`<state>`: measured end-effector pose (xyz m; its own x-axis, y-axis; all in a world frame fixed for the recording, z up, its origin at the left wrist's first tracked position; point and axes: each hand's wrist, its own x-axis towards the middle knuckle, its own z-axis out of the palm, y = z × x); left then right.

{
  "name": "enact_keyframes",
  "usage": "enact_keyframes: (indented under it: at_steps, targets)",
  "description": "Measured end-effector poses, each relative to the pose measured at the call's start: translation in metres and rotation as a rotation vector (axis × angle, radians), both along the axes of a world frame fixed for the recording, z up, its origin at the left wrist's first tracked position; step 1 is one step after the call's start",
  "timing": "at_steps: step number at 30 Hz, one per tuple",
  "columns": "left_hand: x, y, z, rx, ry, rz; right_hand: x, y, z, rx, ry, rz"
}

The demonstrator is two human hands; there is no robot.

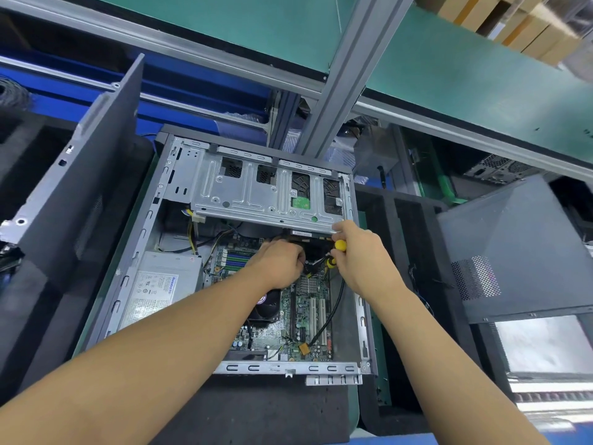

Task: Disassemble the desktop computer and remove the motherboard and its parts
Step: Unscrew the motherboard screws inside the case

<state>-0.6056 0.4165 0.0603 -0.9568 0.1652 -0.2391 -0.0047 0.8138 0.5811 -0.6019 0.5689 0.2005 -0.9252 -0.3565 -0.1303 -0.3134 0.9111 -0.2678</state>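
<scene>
Open desktop computer (134, 271) lying on its side on a black foam mat (256, 409), with the motherboard (308, 316) seated on the case floor, near side of the drive cage (256, 191). The right hand (362, 255) clamps a yellow-handled screwdriver (340, 245). The left hand (279, 261) curls down among the cables (337, 300), but what its fingers hold cannot be told. The board is probably light, stiff and fragile, so it should be lifted by its bare edges once unplugged. Green shelving (224, 27) runs overhead, and a side panel (86, 187) stands at left.
</scene>
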Motion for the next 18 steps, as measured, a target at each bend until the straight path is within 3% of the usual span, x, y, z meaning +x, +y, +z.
enact_keyframes:
  at_steps: [18]
  targets:
    - [0.0013,-0.0001,0.0034,-0.016,-0.016,-0.004,0.0086,-0.0005,-0.0019,0.033,0.069,0.018]
